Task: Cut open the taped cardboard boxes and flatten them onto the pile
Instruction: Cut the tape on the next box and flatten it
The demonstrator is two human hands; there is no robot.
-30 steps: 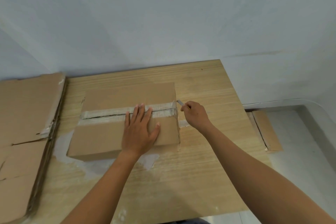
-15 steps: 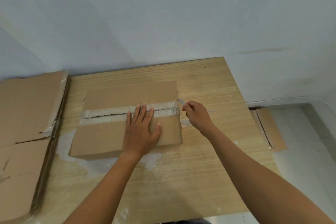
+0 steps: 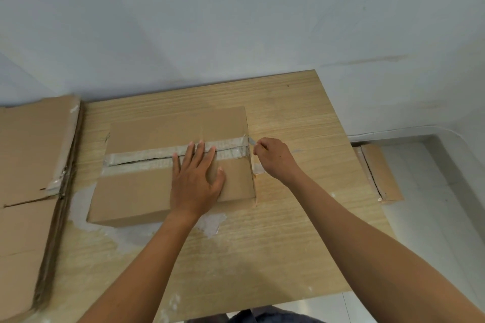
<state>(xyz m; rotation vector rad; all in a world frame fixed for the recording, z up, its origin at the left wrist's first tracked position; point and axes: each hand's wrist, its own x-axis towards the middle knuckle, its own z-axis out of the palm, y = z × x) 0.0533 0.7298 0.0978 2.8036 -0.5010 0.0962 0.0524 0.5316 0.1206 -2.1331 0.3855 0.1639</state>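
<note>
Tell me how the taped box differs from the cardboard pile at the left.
The taped box stands closed and three-dimensional; the cardboard pile lies flat in stacked sheets. The left hand presses on the box and the right hand pinches a small blade at its tape end; no hand touches the pile. Both are brown cardboard with tape.
</note>
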